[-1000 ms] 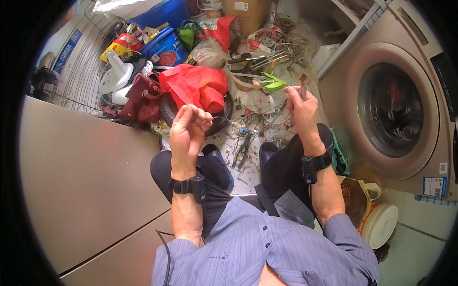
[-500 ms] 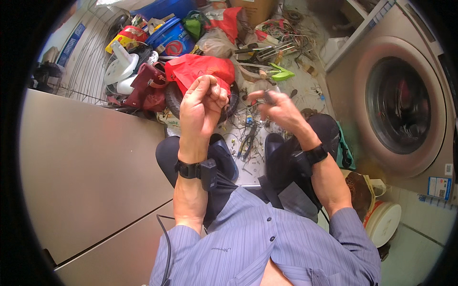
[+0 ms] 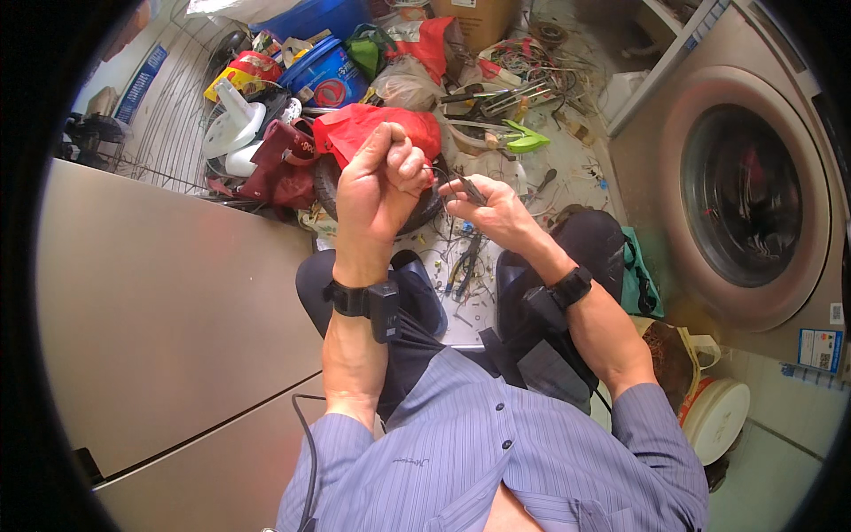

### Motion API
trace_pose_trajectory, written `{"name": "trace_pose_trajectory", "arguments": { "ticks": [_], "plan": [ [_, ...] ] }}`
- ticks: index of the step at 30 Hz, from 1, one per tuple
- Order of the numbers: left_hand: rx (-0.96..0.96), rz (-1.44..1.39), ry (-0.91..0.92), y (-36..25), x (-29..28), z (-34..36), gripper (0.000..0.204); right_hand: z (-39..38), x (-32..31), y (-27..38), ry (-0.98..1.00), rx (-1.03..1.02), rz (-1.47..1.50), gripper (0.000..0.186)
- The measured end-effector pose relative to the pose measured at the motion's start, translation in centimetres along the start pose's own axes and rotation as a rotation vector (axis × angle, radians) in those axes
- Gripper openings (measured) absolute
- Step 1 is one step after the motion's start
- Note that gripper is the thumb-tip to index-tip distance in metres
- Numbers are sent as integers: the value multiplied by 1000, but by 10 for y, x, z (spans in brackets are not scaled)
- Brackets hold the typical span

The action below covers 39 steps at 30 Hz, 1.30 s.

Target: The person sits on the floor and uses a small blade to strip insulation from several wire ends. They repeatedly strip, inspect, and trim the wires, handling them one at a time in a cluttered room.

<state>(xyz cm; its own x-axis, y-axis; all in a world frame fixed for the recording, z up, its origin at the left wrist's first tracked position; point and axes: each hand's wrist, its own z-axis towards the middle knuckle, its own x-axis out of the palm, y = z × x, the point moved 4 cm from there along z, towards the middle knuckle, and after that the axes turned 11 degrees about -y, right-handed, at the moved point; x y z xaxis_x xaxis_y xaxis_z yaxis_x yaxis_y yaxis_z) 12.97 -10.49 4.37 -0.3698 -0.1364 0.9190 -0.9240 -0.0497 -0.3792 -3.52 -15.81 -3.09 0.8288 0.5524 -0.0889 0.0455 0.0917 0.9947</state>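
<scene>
My left hand (image 3: pixel 383 182) is raised in front of the red plastic bag (image 3: pixel 355 126), its fingers curled tight. A thin dark wire (image 3: pixel 441 171) sticks out of that fist to the right. My right hand (image 3: pixel 501 217) faces it, closed on a small dark grey flat tool (image 3: pixel 474 190) whose exact kind I cannot make out. Tool and wire come close together; whether they touch is unclear. Below the hands, pliers (image 3: pixel 464 266) lie on the littered floor between my slippers.
A tyre (image 3: pixel 328 184) lies under the red bag. Beyond are a blue bucket (image 3: pixel 326 75), bags, tangled wires (image 3: pixel 527 66) and a green-handled tool (image 3: pixel 525 138). A washing machine (image 3: pixel 660 177) stands at right, a metallic cabinet-like panel (image 3: pixel 168 310) at left, a white-lidded bucket (image 3: pixel 716 421) behind right.
My right hand has moved left and slightly down, bringing the grey tool close to my left hand. The wire now shows between them. My left hand has shifted slightly right.
</scene>
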Motion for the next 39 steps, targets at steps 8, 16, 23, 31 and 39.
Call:
{"name": "trace_pose_trajectory", "arguments": {
  "ticks": [8,16,23,31,39],
  "plan": [
    [344,641,-424,10,-31,-5,28,5,-10,3,-74,230,250,17],
    [26,1100,-176,76,-81,-14,24,8,-12,7,-79,240,304,20],
    [51,731,-446,58,-97,-12,23,4,-10,-6,-90,-8,-109,27],
    [79,506,-410,46,-96,-9,22,-6,-2,-14,78,36,-345,25],
    [246,231,-516,-34,-115,-5,21,-12,-36,19,-36,-163,-386,21]
  ]
}}
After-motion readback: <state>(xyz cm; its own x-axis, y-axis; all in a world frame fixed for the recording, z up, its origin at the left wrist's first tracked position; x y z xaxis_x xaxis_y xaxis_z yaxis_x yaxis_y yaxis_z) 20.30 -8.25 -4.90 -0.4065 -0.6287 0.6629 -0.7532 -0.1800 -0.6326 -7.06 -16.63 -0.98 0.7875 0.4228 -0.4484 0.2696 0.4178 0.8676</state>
